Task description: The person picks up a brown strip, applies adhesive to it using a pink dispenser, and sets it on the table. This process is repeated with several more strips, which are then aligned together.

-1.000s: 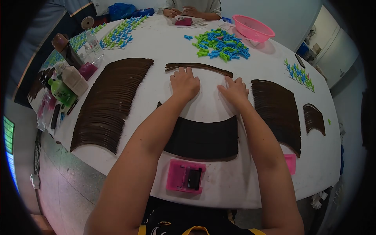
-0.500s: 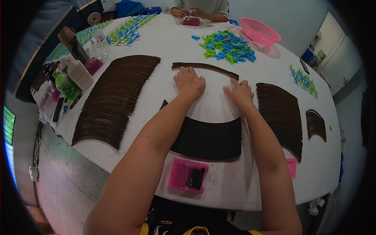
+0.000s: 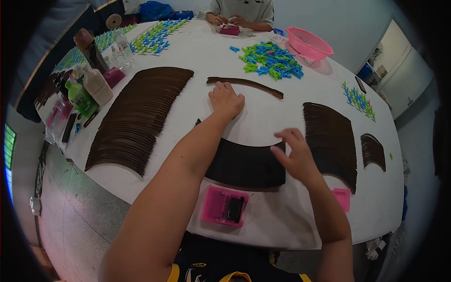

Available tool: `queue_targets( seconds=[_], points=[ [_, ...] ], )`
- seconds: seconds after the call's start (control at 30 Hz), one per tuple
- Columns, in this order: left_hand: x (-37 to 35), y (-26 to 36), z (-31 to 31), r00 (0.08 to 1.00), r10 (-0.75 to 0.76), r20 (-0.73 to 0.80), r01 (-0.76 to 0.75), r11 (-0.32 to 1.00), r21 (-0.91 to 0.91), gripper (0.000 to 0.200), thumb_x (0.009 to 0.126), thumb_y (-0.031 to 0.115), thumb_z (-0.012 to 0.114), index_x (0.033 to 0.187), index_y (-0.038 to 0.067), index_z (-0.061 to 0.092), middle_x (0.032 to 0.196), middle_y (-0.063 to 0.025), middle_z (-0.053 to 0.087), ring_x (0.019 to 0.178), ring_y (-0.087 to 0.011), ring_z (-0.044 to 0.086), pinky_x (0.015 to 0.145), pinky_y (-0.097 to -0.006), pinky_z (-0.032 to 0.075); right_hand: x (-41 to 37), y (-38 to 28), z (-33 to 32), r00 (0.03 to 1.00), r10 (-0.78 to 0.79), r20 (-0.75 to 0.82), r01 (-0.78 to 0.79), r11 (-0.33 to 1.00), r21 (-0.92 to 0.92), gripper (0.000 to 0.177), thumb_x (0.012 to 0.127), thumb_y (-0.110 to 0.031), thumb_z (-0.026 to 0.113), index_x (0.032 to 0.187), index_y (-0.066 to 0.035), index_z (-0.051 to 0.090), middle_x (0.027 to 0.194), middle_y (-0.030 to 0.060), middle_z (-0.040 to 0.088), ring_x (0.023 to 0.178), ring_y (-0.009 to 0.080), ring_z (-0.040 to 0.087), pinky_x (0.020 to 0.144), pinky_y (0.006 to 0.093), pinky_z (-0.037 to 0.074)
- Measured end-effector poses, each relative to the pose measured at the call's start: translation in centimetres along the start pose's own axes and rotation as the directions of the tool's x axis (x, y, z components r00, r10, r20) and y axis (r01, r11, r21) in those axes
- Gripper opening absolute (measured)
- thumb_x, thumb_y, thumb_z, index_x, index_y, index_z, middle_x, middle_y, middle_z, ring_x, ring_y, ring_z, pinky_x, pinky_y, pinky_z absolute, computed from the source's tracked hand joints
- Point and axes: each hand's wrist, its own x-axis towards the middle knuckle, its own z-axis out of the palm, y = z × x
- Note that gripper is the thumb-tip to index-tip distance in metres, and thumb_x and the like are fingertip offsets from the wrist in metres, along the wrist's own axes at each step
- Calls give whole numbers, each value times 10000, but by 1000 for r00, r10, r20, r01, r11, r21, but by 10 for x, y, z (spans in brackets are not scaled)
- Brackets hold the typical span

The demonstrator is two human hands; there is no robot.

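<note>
Thin curved brown strips [image 3: 251,85] lie together near the table's middle. My left hand [image 3: 226,100] rests just below their left end, its fingers bent close to them; what lies under the fingertips is hidden. My right hand [image 3: 295,152] is at the upper right corner of a curved black stack [image 3: 246,164], fingers apart, with nothing seen in it. A pink box with a black part [image 3: 225,207] sits below the black stack. To the left spreads a large row of brown curved strips [image 3: 136,113], and to the right a smaller one [image 3: 331,141].
Green and blue clips lie in a pile [image 3: 272,60] before a pink basin [image 3: 310,43]. Bottles [image 3: 96,87] stand at the left. Across the table [image 3: 188,51] another person's hands [image 3: 228,20] work over a dark red object. A small brown set [image 3: 373,151] lies far right.
My right hand has come back from the right end of the thin strips down to the black stack. My left hand has hardly moved. The view has shifted slightly.
</note>
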Motion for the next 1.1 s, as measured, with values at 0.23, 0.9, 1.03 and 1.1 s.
queue_targets(
  seconds=[0.23,0.9,1.03,1.1],
  points=[
    [4,-24,-20,973,94,211,-78,994,-81,621,898,382,672,1373,-3,569,1396,-206,577,1329,-374,548,1063,-520,456,-109,-29,17,979,-198,50,203,970,-134,283,800,-75,838,1055,-38,721,1087,133,666,971,336,647,876,419,545],
    [-250,-66,-153,724,663,-192,-667,600,-442,135,881,124,726,986,42,746,940,-141,761,962,-342,694,875,-463,543,-93,-49,12,949,-312,-49,281,903,-325,147,828,-25,770,883,-37,634,892,103,619,896,334,596,825,436,516],
    [-263,-53,-166,621,739,-262,-771,514,-377,101,880,108,734,956,43,720,906,-122,734,914,-329,695,819,-452,548,-85,-100,-6,942,-335,-35,314,911,-266,157,854,-67,782,882,-47,629,896,94,633,889,318,597,811,431,509],
    [-265,-55,-177,634,759,-150,-750,556,-358,120,893,121,751,966,38,707,918,-114,724,903,-324,695,779,-445,554,-86,-113,-9,940,-333,-77,309,923,-231,183,883,-119,797,896,-35,635,888,96,651,835,304,617,752,416,517]
  ],
)
